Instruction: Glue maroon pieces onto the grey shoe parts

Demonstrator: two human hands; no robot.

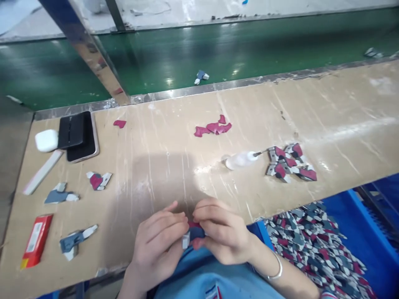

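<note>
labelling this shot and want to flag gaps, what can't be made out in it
All in the head view:
- Most of the part: hidden by the fingers of the left hand and right hand.
- Print on the red box's label: too small and blurred.
- Some of the phone: under the black case.
- The blue bin's near end: cut off by the bottom edge.

One left hand (160,238) and one right hand (222,230) are holding one part (197,232). One squeeze bottle (241,160), one smartphone (89,146), one black box (71,131), one earbud case (46,140), one white bar (43,172) and one red packet (36,241) are lying out. Three left-side parts (61,196), about five right-side parts (280,169) and at least four loose maroon pieces (215,128) are showing; uncountably many parts (314,241) are filling one blue bin (363,226).
</note>
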